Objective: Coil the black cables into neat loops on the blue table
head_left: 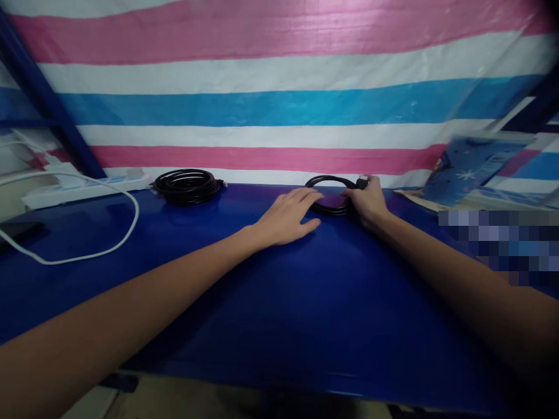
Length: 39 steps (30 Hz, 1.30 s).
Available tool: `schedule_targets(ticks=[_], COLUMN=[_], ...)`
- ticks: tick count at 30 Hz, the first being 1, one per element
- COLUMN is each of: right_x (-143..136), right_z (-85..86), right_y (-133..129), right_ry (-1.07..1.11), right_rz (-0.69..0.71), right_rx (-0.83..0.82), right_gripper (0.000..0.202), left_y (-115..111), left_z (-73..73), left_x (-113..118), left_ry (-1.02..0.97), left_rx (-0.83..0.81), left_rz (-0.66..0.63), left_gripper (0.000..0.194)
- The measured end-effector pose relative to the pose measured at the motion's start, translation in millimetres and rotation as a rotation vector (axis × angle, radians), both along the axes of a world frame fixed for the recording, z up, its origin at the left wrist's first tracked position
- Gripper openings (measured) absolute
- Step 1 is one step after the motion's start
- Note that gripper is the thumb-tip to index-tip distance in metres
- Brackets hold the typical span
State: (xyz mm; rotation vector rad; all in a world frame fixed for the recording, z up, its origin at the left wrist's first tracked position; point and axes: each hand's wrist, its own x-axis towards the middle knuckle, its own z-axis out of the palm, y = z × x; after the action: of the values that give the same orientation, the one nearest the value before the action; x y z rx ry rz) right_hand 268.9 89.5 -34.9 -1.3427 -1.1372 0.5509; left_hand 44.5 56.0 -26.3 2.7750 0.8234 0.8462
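A small coil of black cable [335,211] lies on the blue tabletop [279,302] near its back edge. My right hand [369,201] is closed on the right side of this coil, beside its black plug [361,183]. At the coil's left side is my left hand [290,216], palm down with fingers stretched out and thumb apart. Its fingertips reach the coil's edge; whether they press on it I cannot tell. Further left sits a larger, thicker coil of black cable [187,187] with a connector end pointing right, untouched by either hand.
A white power strip [91,189] stands at the back left, with a white cord [136,215] looping over the tabletop. A dark flat object [20,233] lies at the left edge. On the right are a blue printed packet [469,169] and a blurred-out patch. A striped sheet [279,107] hangs behind.
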Motion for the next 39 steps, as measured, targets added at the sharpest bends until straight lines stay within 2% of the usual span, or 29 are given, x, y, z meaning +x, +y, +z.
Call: schedule_targets(ticks=[2,4,6,9,11,16,21,25,27,28,30,32,33,34,35,37,39], right_x=[-1,-3,-5,-8,-9,-12,-16,-17,-16,-16,-17,-18,-19,-20,-21,-21,-19], right_z=[-0.6,-0.3,0.1,0.0,-0.2,0.1,1.3,5.8,9.3,11.1,14.5,17.1,17.9,18.3,18.4,17.7,16.1], right_y=[2,3,3,5,6,2,-7,-15,-19,-21,-25,-28,-29,-30,-30,-30,-28], right_ry=[-0.17,-0.392,-0.576,-0.704,-0.785,-0.899,-0.959,-0.974,-0.978,-0.983,-1.002,-1.021,-1.029,-1.034,-1.038,-1.046,-1.05], right_rz=[-0.15,-0.257,-0.306,-0.254,-0.19,-0.123,-0.095,-0.105,-0.112,-0.112,-0.111,-0.106,-0.099,-0.091,-0.08,-0.059,-0.046], right_rx=[-0.045,-0.098,-0.132,-0.141,-0.133,-0.083,-0.021,0.063,0.104,0.124,0.165,0.196,0.204,0.204,0.197,0.184,0.177], right_gripper=[0.073,0.076,0.063,0.038,0.032,0.035,0.039,0.04,0.038,0.036,0.035,0.036,0.037,0.038,0.039,0.039,0.038], left_y=[21,44,62,74,74,69,57,40,33,31,28,28,28,29,30,32,35], left_z=[-0.2,-0.6,-1.9,-4.5,-5.3,-4.4,-3.6,7.9,18.8,24.4,33.3,36.5,35.9,34.3,32.1,28.1,26.5], left_x=[19,35,44,48,46,42,49,44,19,0,-54,-115,-144,-169,-189,-211,-213], left_ry=[0.056,0.156,0.188,0.119,0.078,-0.032,-0.062,-0.161,-0.154,-0.106,-0.032,-0.009,0.022,0.069,0.113,0.193,0.222], left_rx=[-0.003,-0.134,-0.157,-0.129,-0.129,-0.107,0.063,0.157,0.173,0.18,0.229,0.234,0.188,0.097,-0.013,-0.092,-0.07], left_rz=[-0.033,-0.057,-0.026,0.1,0.149,0.138,0.27,0.383,0.462,0.476,0.557,0.742,0.841,0.881,0.861,0.807,0.777], left_gripper=[0.06,0.065,0.067,0.07,0.07,0.061,0.044,0.034,0.03,0.028,0.027,0.036,0.045,0.052,0.053,0.054,0.052])
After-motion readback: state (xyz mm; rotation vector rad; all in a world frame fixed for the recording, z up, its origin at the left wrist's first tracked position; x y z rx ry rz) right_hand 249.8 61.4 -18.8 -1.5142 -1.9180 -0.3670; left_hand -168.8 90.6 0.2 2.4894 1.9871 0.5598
